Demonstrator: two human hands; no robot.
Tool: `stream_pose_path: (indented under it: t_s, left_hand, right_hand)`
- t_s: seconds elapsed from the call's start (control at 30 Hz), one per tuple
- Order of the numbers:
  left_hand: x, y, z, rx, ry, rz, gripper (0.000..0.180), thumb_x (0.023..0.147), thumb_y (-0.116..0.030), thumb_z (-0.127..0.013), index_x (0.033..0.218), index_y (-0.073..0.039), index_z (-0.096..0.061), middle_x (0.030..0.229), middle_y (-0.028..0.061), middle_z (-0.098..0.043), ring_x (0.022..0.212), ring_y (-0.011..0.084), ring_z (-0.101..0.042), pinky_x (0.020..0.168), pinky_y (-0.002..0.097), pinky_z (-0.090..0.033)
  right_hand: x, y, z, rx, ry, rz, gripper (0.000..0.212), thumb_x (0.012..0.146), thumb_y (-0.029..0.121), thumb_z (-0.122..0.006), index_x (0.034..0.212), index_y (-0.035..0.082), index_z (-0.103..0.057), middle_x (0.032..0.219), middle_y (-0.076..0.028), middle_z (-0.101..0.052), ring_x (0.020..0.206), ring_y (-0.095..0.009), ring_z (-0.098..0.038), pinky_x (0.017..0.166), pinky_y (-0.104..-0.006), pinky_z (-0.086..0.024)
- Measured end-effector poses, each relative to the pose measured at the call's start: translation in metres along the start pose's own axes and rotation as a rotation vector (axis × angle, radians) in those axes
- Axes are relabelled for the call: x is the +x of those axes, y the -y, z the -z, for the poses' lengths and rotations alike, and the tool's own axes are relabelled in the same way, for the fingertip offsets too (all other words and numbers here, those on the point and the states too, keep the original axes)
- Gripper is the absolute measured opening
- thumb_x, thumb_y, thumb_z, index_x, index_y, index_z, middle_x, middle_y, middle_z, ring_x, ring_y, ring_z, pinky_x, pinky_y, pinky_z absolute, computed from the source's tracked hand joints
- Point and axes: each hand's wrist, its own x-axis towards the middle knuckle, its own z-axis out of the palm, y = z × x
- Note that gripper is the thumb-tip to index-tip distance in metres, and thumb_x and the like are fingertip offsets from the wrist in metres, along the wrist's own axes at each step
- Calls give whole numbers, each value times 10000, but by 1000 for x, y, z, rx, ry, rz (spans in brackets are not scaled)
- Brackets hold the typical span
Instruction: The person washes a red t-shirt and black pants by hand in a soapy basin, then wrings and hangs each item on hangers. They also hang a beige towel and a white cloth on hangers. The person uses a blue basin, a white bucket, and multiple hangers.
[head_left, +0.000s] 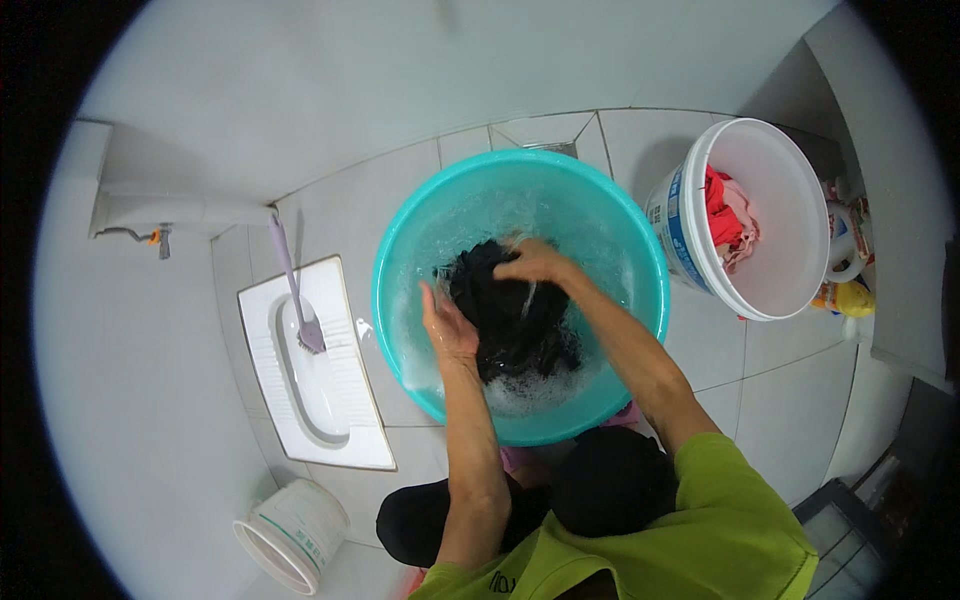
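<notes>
A soaked black garment (510,310) lies bunched in soapy water in a large turquoise basin (655,250). My left hand (448,322) is at the garment's left side, palm turned toward it and fingers stretched out. On the far right part of the cloth is my right hand (535,262), its thumb over the fabric and its fingers bent around it. Some fingertips are hidden by cloth and water. Splashes and foam surround the garment, mostly toward the near side.
At right stands a white bucket (770,290) with red and pink clothes (732,218), bottles (848,298) beside it. Left is a squat toilet (370,400) with a purple brush (312,335) on it. A smaller white bucket (300,535) lies tilted near-left. A tap (163,240) sticks out far left.
</notes>
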Motion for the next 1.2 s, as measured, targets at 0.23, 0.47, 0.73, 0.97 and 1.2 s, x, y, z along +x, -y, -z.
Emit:
stream_pose_path:
  t_s: [0.23,0.47,0.73,0.97,1.2]
  left_hand:
    - [-3,43,29,-522,631,202,606,983,-504,-549,1360,-30,-526,1302,112,-585,1157,261,-554,1000,398,-439]
    - [-26,41,17,-84,210,370,604,985,-474,-562,1359,-2,-517,1297,124,-595,1131,261,-568,1011,398,-443]
    - [-35,-2,60,1089,-83,-209,494,998,-305,-555,1367,20,-516,1329,203,-580,1241,330,-536,1057,416,-404]
    - [-45,4,61,978,-17,200,586,971,-396,-601,1388,3,-505,1304,200,-615,1185,355,-582,1000,396,-447]
    - [-24,27,27,-100,72,610,611,1003,-569,-467,1351,-77,-567,1337,99,-584,1226,255,-547,1051,371,-424]
  right_hand:
    - [-106,114,-66,-232,39,556,299,697,342,-758,803,68,-698,877,-118,-678,848,-298,-680,720,-470,-549]
    - [-16,78,-64,-196,-397,438,274,714,322,-708,799,64,-672,844,-149,-662,818,-356,-655,669,-498,-518]
    - [-63,44,20,-885,-385,119,831,733,375,-796,1436,72,-471,1471,-316,-383,1373,-527,-329,978,-799,-266]
    - [-33,41,-26,-362,175,24,622,714,237,-738,1283,111,-520,1312,-281,-522,1226,-467,-491,956,-665,-373]
    - [-100,77,-1,194,-51,76,361,671,246,-734,925,40,-581,924,-218,-642,902,-410,-642,758,-507,-489]
